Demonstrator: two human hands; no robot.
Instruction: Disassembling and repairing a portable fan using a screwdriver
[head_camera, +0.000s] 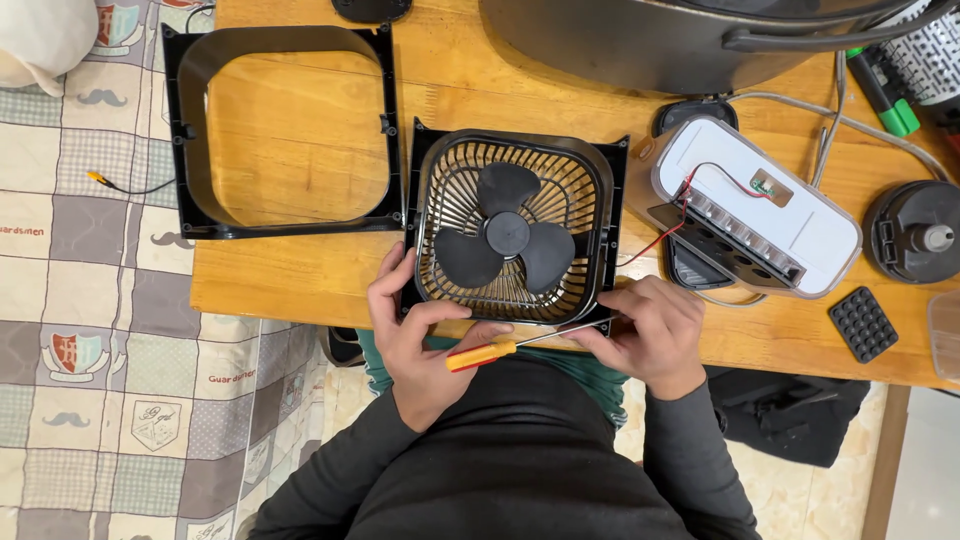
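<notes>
The black fan housing (512, 228), with its three-bladed rotor and grille, is lying flat near the front edge of the wooden surface (300, 150), and it is being steadied from both sides. The left hand (415, 335) is curled around the lower left corner of the housing, and a screwdriver with a yellow and orange handle (480, 354) is pinched between its thumb and fingers (395, 275). The thin metal shaft is laid almost level along the housing's near edge, and its tip is met by the right hand (645, 335) at the lower right corner, where the fingers are pressed together around it; the screw itself cannot be made out. Judged from this, the tip is best seated squarely before any turn is made, and the housing kept pinned flat so it is not dragged off the edge. A matching empty black frame (290, 130) is lying just to the left, and a white device with a red wire (755, 205) just to the right, close enough for that wire to be snagged.
</notes>
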